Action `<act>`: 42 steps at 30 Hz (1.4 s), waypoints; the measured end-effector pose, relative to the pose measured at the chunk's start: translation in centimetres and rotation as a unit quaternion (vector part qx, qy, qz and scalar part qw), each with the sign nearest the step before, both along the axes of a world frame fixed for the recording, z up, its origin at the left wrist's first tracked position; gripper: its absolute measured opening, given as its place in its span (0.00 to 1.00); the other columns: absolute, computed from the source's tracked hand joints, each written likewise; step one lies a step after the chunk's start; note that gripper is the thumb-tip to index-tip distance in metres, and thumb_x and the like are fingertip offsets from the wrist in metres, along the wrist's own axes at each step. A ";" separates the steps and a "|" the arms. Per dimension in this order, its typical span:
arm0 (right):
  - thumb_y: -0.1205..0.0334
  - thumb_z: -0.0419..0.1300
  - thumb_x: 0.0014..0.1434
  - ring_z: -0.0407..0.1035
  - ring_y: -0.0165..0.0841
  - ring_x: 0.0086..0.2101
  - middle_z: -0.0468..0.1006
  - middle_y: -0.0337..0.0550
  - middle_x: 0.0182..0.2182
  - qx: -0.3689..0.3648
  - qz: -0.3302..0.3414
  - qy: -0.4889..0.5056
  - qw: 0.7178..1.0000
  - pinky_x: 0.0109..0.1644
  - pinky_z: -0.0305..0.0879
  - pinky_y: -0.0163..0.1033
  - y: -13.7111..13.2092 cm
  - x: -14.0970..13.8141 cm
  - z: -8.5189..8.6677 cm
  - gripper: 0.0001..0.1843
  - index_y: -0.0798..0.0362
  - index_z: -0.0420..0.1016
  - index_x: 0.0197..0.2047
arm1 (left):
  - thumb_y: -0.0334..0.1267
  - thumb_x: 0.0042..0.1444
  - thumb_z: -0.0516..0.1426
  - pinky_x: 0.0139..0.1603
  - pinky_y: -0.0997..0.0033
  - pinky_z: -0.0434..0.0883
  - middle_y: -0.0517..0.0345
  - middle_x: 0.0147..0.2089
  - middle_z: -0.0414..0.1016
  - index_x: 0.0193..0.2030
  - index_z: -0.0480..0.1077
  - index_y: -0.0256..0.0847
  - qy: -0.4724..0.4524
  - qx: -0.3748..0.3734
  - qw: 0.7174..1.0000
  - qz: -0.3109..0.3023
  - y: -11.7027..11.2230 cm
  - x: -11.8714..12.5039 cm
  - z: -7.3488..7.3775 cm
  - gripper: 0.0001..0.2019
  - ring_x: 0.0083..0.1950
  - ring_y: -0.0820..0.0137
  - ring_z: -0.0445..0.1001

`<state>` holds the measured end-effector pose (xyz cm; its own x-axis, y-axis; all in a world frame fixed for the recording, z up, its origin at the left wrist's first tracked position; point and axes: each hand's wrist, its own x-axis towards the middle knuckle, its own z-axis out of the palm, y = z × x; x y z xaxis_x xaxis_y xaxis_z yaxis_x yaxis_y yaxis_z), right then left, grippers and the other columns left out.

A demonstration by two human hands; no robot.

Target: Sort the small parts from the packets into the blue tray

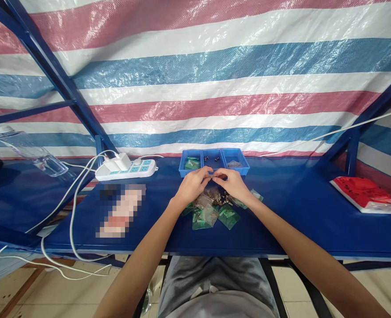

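Observation:
Fingertips of my left hand (194, 183) and my right hand (231, 182) meet just in front of a blue divided tray (213, 170). Both hands are closed in a pinch around a tiny piece whose kind I cannot make out. Beneath them lies a pile of small metal parts (226, 198), mixed with clear plastic bags (210, 215). Green-tinted bags (229, 216) with small parts inside lie around the pile. In the tray, the left compartment holds a green bag (192, 163), the middle a few dark small parts (217, 159), and the right a clear bag (234, 164).
A white power strip (127, 172) with plugged-in chargers stands at the left back, its white cables (72, 212) running over the table edge. A clear bottle (32, 150) is farther left. On the right lies a red tissue pack (366, 194). Blue metal posts (352, 145) flank the table.

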<state>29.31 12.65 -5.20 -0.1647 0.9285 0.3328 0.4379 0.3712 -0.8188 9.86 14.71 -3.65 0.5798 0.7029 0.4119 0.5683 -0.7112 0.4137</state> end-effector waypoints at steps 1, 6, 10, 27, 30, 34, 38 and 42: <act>0.55 0.59 0.60 0.74 0.40 0.37 0.81 0.43 0.36 0.001 0.000 -0.001 1.000 0.41 0.67 0.42 0.0 0.0 0.0 0.08 0.48 0.78 0.36 | 0.32 0.65 0.51 0.40 0.69 0.71 0.57 0.45 0.80 0.56 0.66 0.45 0.004 0.001 1.000 -0.001 -0.1 0.0 0.0 0.14 0.44 0.65 0.79; 0.56 0.59 0.60 0.74 0.40 0.37 0.82 0.43 0.35 0.004 -0.004 -0.002 1.000 0.41 0.66 0.42 0.0 0.0 0.0 0.09 0.49 0.77 0.34 | 0.32 0.63 0.52 0.39 0.69 0.71 0.56 0.44 0.78 0.56 0.66 0.45 0.013 0.017 1.000 0.011 -0.4 0.2 0.1 0.15 0.42 0.65 0.78; 0.57 0.58 0.60 0.72 0.39 0.35 0.81 0.42 0.33 0.002 -0.007 0.004 1.000 0.41 0.65 0.43 0.2 0.1 0.0 0.09 0.49 0.76 0.32 | 0.31 0.61 0.54 0.40 0.69 0.71 0.54 0.47 0.76 0.58 0.65 0.46 0.021 0.019 1.000 0.013 -0.3 0.2 0.0 0.18 0.44 0.65 0.77; 0.47 0.57 0.62 0.74 0.41 0.36 0.78 0.45 0.32 -0.094 0.010 0.082 0.992 0.31 0.66 0.39 0.2 0.1 -0.5 0.16 0.50 0.76 0.36 | 0.36 0.64 0.55 0.38 0.67 0.74 0.50 0.56 0.69 0.63 0.61 0.46 0.063 0.059 0.995 0.041 -0.1 0.1 -0.6 0.21 0.44 0.64 0.76; 0.47 0.56 0.63 0.74 0.41 0.37 0.79 0.46 0.34 -0.097 0.009 0.084 0.992 0.31 0.66 0.39 0.1 0.2 -0.5 0.17 0.51 0.76 0.39 | 0.38 0.65 0.55 0.39 0.66 0.75 0.48 0.57 0.67 0.63 0.62 0.45 0.061 0.064 0.995 0.042 0.0 0.2 -0.7 0.20 0.44 0.64 0.76; 0.47 0.56 0.63 0.74 0.40 0.37 0.78 0.45 0.33 -0.088 0.001 0.094 0.992 0.32 0.66 0.39 0.0 0.1 -0.1 0.16 0.51 0.76 0.39 | 0.42 0.66 0.54 0.39 0.65 0.76 0.47 0.57 0.67 0.63 0.62 0.44 0.056 0.064 0.995 0.046 -0.2 0.3 -0.5 0.20 0.44 0.64 0.76; 0.48 0.57 0.62 0.73 0.39 0.34 0.78 0.44 0.32 -0.085 -0.007 0.098 0.992 0.31 0.66 0.39 0.1 0.1 -0.1 0.15 0.51 0.75 0.37 | 0.43 0.67 0.53 0.40 0.65 0.76 0.47 0.57 0.68 0.65 0.60 0.44 0.055 0.059 0.996 0.044 -0.4 0.4 -0.3 0.21 0.45 0.63 0.76; 0.48 0.58 0.61 0.72 0.39 0.33 0.77 0.44 0.30 -0.073 -0.016 0.102 0.992 0.31 0.65 0.39 0.3 0.1 -0.5 0.15 0.51 0.75 0.36 | 0.40 0.66 0.54 0.38 0.67 0.74 0.49 0.56 0.68 0.65 0.60 0.46 0.049 0.058 0.996 0.044 -0.5 0.4 -0.3 0.21 0.44 0.64 0.76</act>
<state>29.45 12.96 -5.69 -0.0779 0.9731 0.2169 0.2667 0.2299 -0.9360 10.24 14.26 -3.93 0.5595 0.7040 0.4374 0.6645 -0.6965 0.2709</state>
